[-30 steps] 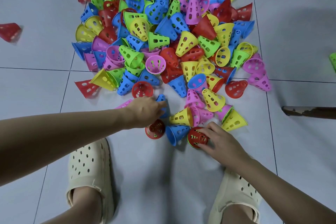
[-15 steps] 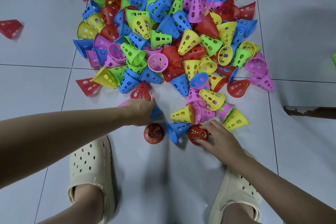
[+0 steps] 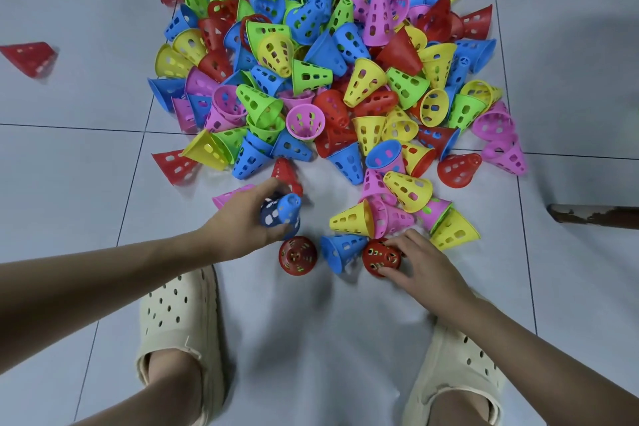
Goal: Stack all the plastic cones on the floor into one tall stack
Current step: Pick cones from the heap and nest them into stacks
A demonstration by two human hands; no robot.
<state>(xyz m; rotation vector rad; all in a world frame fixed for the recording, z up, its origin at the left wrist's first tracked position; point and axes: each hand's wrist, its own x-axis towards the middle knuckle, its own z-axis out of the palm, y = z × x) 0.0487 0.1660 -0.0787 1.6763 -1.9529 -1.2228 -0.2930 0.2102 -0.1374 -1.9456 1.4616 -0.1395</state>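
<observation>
the left hand (image 3: 242,223) has its fingers curled round a blue perforated cone (image 3: 281,213), lifted just off the grey tiled floor (image 3: 86,183), tip toward the camera. the right hand (image 3: 420,264) rests bent fingers on the top and side of an upright red cone (image 3: 380,258). a second upright red cone (image 3: 298,255) stands between the hands, with a tipped blue cone (image 3: 340,250) beside it. the main pile of cones (image 3: 328,62) lies beyond. these look like thin, light, stiff plastic shells, smooth but full of holes, so they should nest easily yet skid or topple on tile. best taken round the narrow top, and steadied at the wide rim while another drops over.
</observation>
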